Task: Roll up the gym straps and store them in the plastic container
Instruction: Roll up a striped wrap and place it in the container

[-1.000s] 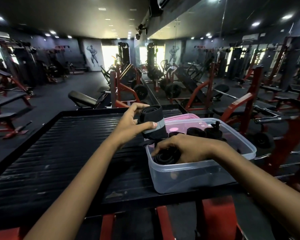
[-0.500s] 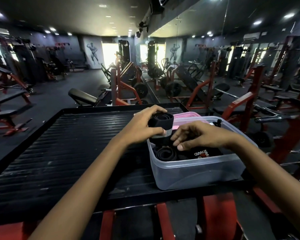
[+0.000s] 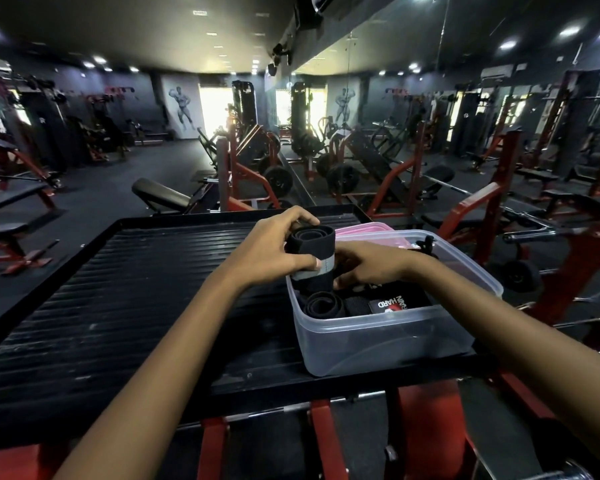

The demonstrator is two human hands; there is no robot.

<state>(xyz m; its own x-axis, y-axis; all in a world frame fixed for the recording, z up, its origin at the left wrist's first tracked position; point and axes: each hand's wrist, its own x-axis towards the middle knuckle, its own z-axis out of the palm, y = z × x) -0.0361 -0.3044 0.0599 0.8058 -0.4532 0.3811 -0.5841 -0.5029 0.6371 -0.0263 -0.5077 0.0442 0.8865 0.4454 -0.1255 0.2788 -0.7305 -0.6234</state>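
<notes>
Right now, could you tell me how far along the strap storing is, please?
Nearly done, it seems. One rolled strap and a folded piece with a red-and-white label already lie in the plastic container. The left hand grips another roll over the container's near-left corner while the right hand reaches inside. Left: seating that roll and fitting the pink lid behind.
</notes>
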